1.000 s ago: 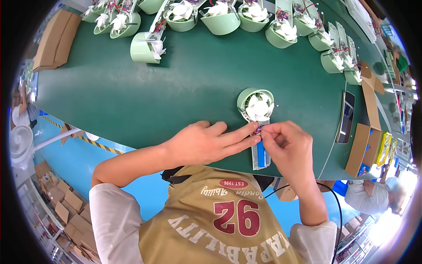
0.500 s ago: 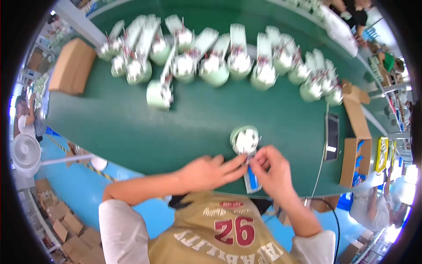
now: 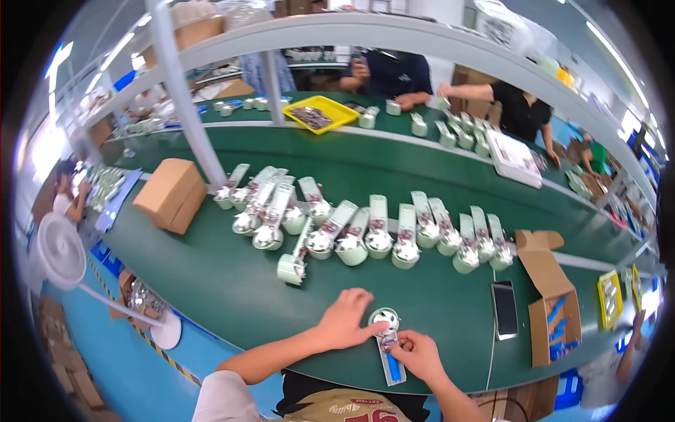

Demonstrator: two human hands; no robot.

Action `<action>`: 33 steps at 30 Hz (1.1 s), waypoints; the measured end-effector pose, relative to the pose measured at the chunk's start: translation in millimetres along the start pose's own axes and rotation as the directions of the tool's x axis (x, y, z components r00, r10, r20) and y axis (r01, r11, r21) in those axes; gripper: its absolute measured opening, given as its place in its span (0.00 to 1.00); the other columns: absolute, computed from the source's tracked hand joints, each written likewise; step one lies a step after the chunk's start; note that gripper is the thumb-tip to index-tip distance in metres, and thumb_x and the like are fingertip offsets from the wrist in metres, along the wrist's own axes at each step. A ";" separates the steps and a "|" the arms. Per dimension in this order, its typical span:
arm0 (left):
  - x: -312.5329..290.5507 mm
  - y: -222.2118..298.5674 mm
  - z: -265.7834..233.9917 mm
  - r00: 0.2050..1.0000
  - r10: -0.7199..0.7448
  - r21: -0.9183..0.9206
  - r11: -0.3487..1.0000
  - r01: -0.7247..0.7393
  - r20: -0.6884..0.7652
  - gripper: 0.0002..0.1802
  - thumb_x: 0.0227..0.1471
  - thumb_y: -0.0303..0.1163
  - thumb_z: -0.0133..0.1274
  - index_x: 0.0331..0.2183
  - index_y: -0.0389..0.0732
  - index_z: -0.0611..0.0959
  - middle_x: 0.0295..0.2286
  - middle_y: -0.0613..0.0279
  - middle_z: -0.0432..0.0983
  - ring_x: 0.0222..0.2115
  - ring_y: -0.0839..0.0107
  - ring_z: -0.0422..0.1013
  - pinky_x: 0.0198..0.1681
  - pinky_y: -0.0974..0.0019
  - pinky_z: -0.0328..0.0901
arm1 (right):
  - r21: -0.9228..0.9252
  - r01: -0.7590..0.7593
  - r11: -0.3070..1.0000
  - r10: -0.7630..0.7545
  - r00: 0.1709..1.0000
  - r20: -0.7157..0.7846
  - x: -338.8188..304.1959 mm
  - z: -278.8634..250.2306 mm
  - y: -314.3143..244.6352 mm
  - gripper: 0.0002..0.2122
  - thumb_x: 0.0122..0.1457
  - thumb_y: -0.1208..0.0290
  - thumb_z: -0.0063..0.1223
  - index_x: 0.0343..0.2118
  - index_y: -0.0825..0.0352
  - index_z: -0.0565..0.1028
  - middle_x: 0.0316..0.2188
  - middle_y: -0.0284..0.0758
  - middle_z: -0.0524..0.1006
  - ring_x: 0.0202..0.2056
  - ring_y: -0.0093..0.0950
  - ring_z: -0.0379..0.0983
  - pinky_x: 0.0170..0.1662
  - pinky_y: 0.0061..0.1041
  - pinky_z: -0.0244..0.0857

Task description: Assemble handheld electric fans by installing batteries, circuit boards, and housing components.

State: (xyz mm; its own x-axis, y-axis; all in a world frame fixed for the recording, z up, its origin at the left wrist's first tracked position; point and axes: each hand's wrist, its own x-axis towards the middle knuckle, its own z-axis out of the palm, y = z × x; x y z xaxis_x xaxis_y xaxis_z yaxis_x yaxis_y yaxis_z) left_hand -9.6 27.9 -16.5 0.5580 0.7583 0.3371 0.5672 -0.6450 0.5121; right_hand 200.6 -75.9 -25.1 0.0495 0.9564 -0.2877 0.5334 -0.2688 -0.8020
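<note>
On the green table before me lies a small device (image 3: 384,320), a pale green round cup with white parts inside and a long handle pointing toward me. A blue cylinder, apparently a battery (image 3: 394,367), sits in the handle, with thin wires above it. My left hand (image 3: 344,320) is left of the cup, fingers stretched out, its thumb reaching the cup's edge. At the handle's right side my right hand (image 3: 420,356) has thumb and fingers pinched together by the wires; what is between them is too small to make out.
Similar pale green devices (image 3: 378,239) stand in a row across the table. A closed carton (image 3: 171,195) is at left; a dark phone-like slab (image 3: 504,309) and an open carton (image 3: 541,330) with blue cylinders are at right. Behind a shelf frame (image 3: 394,32), people work near a yellow tray (image 3: 344,112).
The view has tilted up, showing the far bench and people. My left hand has moved off the handle to the cup's left side, fingers spreading. My right hand stays pinched at the handle.
</note>
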 end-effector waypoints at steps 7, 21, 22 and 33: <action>-8.6 5.5 7.1 0.970 -0.115 -0.343 0.921 0.184 0.214 0.32 0.55 0.48 0.64 0.50 0.32 0.74 0.48 0.47 0.70 0.48 0.58 0.68 0.49 0.59 0.68 | 0.245 0.127 0.961 -0.092 0.985 -0.147 -2.5 12.5 8.9 0.12 0.51 0.70 0.67 0.37 0.70 0.81 0.19 0.26 0.76 0.18 0.13 0.65 0.24 0.18 0.61; 46.4 1.3 -53.5 0.861 -0.375 -0.869 0.222 0.442 0.343 0.27 0.52 0.29 0.68 0.48 0.39 0.70 0.40 0.56 0.81 0.39 0.70 0.78 0.41 0.65 0.73 | 0.299 0.216 0.929 -0.079 0.908 -0.412 -38.9 -12.1 40.7 0.09 0.59 0.77 0.60 0.42 0.73 0.78 0.27 0.28 0.78 0.26 0.14 0.71 0.27 0.14 0.63; 71.9 -7.3 -62.4 0.830 -0.474 -0.858 0.252 0.447 0.293 0.30 0.51 0.32 0.68 0.52 0.37 0.71 0.42 0.57 0.80 0.40 0.69 0.79 0.41 0.62 0.73 | 0.305 0.204 0.930 -0.064 0.909 -0.412 -44.6 -11.3 41.6 0.09 0.59 0.77 0.60 0.42 0.73 0.78 0.27 0.28 0.78 0.26 0.14 0.71 0.27 0.14 0.63; 349.3 -190.4 -44.3 0.524 -0.850 -0.886 0.277 0.371 -0.047 0.31 0.42 0.46 0.72 0.42 0.36 0.79 0.38 0.55 0.79 0.32 0.64 0.76 0.30 0.60 0.68 | -0.056 0.272 0.961 -0.259 0.804 -0.535 -48.5 -8.0 26.7 0.05 0.58 0.70 0.65 0.35 0.64 0.82 0.21 0.35 0.74 0.19 0.27 0.68 0.25 0.25 0.65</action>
State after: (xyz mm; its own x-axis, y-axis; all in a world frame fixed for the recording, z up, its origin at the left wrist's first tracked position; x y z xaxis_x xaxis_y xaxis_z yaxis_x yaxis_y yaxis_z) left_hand 50.5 419.8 38.7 -0.2179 0.9504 -0.2218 -0.1726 0.1862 0.9672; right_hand 219.3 -128.5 -28.4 0.3531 0.8998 0.2564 0.5732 0.0086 -0.8194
